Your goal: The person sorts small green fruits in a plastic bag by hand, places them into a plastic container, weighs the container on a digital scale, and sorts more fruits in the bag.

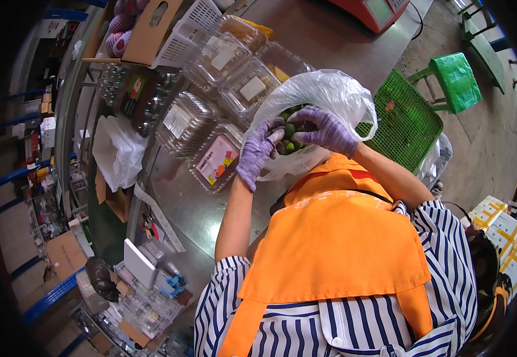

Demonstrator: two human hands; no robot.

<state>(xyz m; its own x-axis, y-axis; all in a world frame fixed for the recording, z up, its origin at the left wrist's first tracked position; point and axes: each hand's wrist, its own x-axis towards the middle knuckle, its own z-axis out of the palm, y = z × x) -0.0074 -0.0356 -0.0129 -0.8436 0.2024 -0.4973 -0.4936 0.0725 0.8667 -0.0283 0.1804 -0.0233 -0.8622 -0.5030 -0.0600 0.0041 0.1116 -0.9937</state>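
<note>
A clear plastic bag [336, 89] holds a heap of small round green fruits [294, 135] in front of my body. Both my hands wear purple knit gloves and reach into the bag's mouth. At its left side, my left hand [261, 149] is closed, its fingertips bunched against the fruits; what they pinch is hidden. From the right, my right hand [328, 131] curls over the heap, thumb and fingers closed around green fruit. Just left of my left hand lies a clear clamshell box [214, 156] with a pink label.
Several clear clamshell boxes [249, 86] cover the metal table [178, 184] beyond the bag. A green plastic basket [410, 119] stands at the right, near a green stool [455, 83]. A red scale [372, 13] sits at the far end. White foam trays [115, 152] lie left.
</note>
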